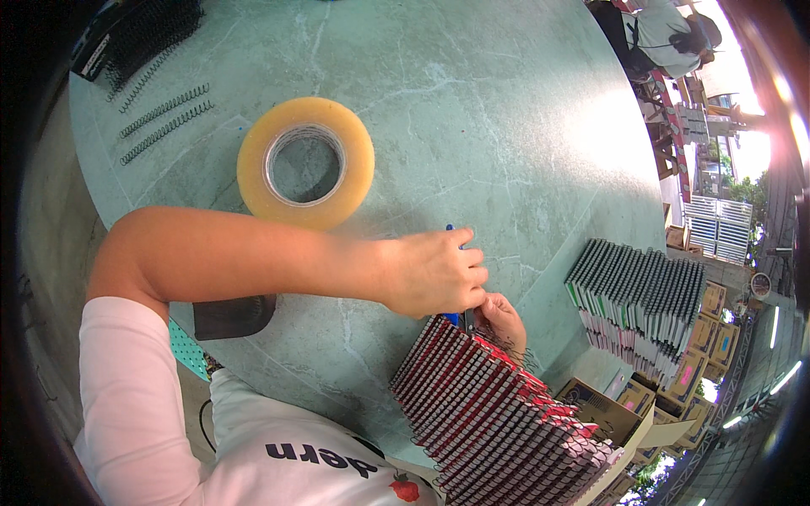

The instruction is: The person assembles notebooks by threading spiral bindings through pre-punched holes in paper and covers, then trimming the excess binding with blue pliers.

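My left hand [439,270] reaches across from the left, its fingers closed around a blue-handled tool [453,320]. The fist hides most of the tool, so its exact kind does not show. Right beside it, my right hand [501,322] has its fingers curled at the top edge of a stack of spiral-bound notebooks [498,405]. What its fingertips hold is hidden. The notebooks have red edges and dark wire coils along their spines, and some loose coil wire crosses my right wrist.
On the round green marbled table [506,126] lie a big roll of clear tape [354,160], loose black coils [166,132] and a pile of coils [160,38]. A second notebook stack [637,295] stands right. Cardboard boxes [603,409] and a person [666,38] are beyond.
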The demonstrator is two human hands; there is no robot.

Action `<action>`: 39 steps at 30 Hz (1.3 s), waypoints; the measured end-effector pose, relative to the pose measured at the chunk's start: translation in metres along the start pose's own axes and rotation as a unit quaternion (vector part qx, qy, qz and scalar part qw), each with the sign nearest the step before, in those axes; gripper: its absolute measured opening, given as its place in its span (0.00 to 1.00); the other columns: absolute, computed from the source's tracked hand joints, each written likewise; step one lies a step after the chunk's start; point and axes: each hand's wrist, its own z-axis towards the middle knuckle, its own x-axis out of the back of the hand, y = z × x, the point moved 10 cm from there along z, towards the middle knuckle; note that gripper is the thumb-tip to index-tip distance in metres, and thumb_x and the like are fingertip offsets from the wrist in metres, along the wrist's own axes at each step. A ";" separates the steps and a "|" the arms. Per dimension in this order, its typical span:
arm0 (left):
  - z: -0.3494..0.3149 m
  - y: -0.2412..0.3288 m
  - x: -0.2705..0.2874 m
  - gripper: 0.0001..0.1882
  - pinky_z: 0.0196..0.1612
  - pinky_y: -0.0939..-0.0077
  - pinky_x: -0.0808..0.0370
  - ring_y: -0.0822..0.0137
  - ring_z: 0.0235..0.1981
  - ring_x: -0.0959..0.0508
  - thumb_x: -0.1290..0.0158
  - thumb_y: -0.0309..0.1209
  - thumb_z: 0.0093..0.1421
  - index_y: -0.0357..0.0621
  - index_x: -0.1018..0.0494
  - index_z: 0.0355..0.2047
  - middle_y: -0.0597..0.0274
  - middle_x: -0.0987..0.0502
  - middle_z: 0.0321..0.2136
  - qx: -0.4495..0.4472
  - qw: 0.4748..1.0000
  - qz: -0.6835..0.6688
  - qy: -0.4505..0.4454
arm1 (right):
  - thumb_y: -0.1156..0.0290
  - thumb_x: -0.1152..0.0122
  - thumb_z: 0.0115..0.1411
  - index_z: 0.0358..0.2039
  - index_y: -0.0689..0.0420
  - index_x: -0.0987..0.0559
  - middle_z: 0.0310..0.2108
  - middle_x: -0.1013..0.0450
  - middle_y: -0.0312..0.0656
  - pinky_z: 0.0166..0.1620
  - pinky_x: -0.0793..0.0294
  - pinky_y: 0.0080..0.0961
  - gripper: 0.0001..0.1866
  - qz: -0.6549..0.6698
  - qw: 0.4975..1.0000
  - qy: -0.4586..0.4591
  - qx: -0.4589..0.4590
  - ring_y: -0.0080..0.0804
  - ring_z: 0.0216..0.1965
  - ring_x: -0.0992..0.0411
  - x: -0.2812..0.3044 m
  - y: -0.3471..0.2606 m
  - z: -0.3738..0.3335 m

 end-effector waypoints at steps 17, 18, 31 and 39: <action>0.002 0.005 0.004 0.06 0.36 0.71 0.31 0.66 0.29 0.27 0.49 0.32 0.50 0.46 0.29 0.29 0.66 0.28 0.24 -0.007 1.000 0.000 -0.009 | 0.60 0.48 0.62 0.40 0.75 0.27 0.36 0.25 0.54 0.38 0.25 0.29 0.24 0.044 0.996 -0.070 0.018 0.34 0.32 0.24 -0.029 -0.010 0.000; 0.002 0.006 0.008 0.06 0.38 0.71 0.32 0.66 0.30 0.27 0.49 0.32 0.50 0.46 0.29 0.29 0.66 0.28 0.24 -0.014 1.000 0.002 0.004 | 0.60 0.48 0.62 0.40 0.75 0.27 0.36 0.25 0.54 0.38 0.25 0.29 0.24 0.046 0.997 -0.068 0.017 0.35 0.32 0.24 -0.027 -0.009 -0.001; 0.007 0.010 0.014 0.05 0.35 0.71 0.31 0.67 0.29 0.26 0.49 0.32 0.48 0.45 0.30 0.25 0.67 0.29 0.23 -0.020 0.999 -0.009 0.029 | 0.61 0.48 0.62 0.36 0.73 0.26 0.32 0.25 0.52 0.33 0.26 0.28 0.21 0.058 0.998 -0.004 0.028 0.31 0.29 0.25 -0.028 -0.013 -0.005; 0.003 0.008 -0.012 0.05 0.30 0.71 0.31 0.66 0.24 0.26 0.48 0.31 0.48 0.44 0.29 0.25 0.66 0.29 0.20 0.054 0.994 -0.055 -0.073 | 0.63 0.51 0.63 0.37 0.74 0.27 0.34 0.25 0.55 0.35 0.25 0.29 0.21 0.083 0.994 -0.067 0.026 0.35 0.31 0.24 -0.042 -0.017 -0.001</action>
